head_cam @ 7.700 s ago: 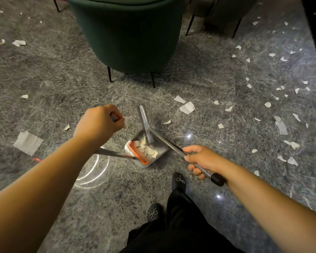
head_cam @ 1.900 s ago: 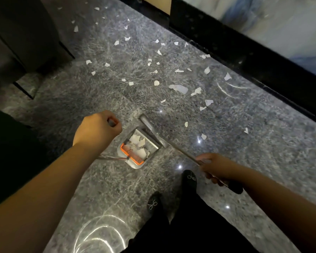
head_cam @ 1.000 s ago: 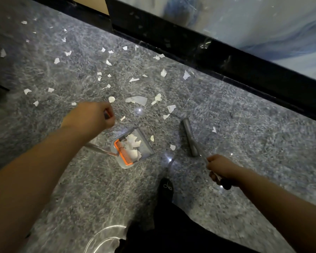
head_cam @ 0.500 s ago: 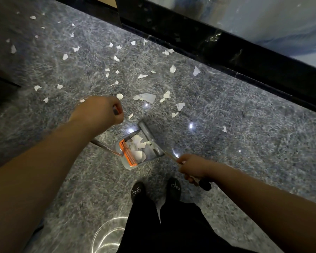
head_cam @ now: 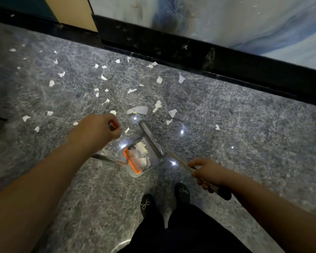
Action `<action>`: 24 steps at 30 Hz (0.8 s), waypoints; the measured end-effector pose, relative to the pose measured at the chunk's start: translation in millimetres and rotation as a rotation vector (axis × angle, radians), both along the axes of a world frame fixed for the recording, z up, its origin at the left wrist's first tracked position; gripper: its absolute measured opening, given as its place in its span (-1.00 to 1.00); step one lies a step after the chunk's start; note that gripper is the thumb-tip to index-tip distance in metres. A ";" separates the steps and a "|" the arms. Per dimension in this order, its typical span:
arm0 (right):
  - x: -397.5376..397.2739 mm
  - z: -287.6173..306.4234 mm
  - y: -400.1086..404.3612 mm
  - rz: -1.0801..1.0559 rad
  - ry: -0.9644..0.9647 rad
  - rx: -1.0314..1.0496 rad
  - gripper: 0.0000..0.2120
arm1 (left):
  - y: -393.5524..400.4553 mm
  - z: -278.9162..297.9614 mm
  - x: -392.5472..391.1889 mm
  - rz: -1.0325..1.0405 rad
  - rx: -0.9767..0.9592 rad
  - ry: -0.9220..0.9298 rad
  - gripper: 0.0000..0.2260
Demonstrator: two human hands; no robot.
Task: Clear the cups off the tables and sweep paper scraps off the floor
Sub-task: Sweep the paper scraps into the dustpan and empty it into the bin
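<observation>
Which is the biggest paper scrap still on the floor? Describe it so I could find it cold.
Start at the dustpan with the orange comb on the grey floor, in front of the person's shoes. Follow the broom head past its far tip. There lies the largest scrap: a wide, curved white piece, clearly longer than the small flecks around it.

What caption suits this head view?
Left hand holds the dustpan, right hand the broom, scraps ahead.

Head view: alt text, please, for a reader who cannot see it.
Left hand holds a grey long-handled dustpan of white paper scraps; right hand holds a metal-handled broom at its mouth. More scraps litter the grey speckled floor.
</observation>
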State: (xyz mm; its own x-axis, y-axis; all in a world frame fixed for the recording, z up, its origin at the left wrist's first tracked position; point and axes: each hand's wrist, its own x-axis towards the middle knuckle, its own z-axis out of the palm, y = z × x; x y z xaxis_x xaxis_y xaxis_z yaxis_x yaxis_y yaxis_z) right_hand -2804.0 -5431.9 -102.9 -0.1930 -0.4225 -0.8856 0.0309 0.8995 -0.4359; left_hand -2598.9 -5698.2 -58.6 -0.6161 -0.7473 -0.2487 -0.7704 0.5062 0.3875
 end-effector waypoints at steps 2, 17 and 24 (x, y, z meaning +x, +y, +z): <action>-4.0 1.5 3.6 -0.086 0.017 0.001 -0.68 | -1.5 1.4 -11.9 -0.037 0.003 0.026 -0.77; -174.5 -29.0 56.7 -0.524 0.112 0.050 -0.61 | -13.3 -14.3 -164.8 -0.097 0.004 -0.042 -0.83; -264.2 -47.4 75.6 -0.531 0.197 0.142 -0.60 | -31.2 -14.1 -226.5 -0.070 -0.018 -0.107 -0.82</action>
